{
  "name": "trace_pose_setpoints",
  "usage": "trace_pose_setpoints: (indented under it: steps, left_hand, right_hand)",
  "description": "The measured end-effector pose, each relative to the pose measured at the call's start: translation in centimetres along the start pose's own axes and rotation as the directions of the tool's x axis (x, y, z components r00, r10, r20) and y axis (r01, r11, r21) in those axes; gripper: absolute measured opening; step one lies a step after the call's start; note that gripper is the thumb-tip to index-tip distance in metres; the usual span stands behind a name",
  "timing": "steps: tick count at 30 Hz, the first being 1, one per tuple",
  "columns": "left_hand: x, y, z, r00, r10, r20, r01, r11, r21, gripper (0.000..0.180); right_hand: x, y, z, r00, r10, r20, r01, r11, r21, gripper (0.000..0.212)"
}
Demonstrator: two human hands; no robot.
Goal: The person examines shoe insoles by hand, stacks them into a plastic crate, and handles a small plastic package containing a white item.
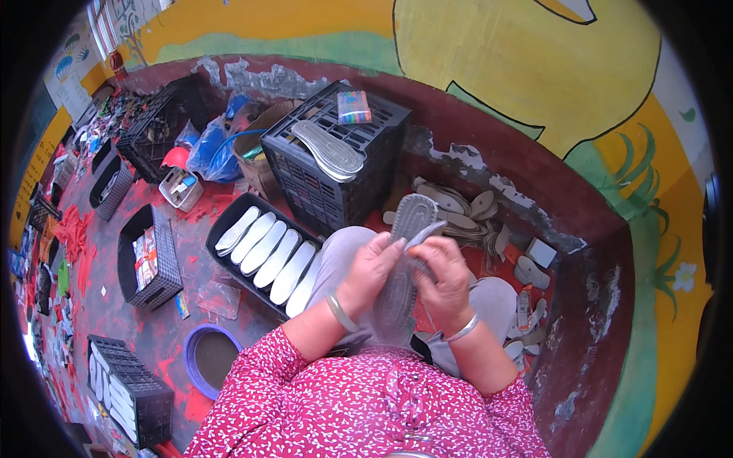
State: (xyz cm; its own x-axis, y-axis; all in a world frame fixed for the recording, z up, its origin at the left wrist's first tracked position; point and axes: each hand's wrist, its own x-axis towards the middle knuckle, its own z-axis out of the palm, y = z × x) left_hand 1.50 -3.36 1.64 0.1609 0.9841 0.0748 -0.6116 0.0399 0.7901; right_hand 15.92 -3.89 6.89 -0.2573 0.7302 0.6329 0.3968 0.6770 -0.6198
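My left hand (373, 267) is closed, thumb and fingers pinching the edge of a grey stitched insole (414, 215). Opposite it, my right hand (445, 276) is also closed, its fingertips pressed on a pale flap (429, 231) that looks like a lifted edge of that insole. Fingers cover where the flap joins. Below them, a grey patterned insole part (395, 305) lies over my lap; whether it is a second insole I cannot tell. Beyond my hands, a small stack of grey insoles (328, 149) rests on an upturned black crate (336, 195).
White insoles (263, 252) stand in a row in a black basket (216, 237) beside my left knee. A pile of insoles (462, 214) lies by the wall ahead. Colourful pens in a pack (354, 107) sit on the crate. A purple-rimmed basin (191, 359) and a woven basket (164, 286) stand left.
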Motion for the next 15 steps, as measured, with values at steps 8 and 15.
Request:
trace_pose_setpoints:
  steps: [8,15]
  left_hand:
    - [0.8,2.7,-2.1,0.986,-0.049,-0.157,0.026,0.989,-0.145,0.019]
    - [0.7,2.9,-2.5,0.961,-0.259,0.094,0.275,0.900,-0.337,0.035]
  right_hand:
    - [-1.5,0.3,-1.3,0.839,0.025,0.544,-0.159,0.967,0.201,0.024]
    - [0.3,1.6,-3.4,0.784,0.531,0.321,-0.596,0.502,0.626,0.020]
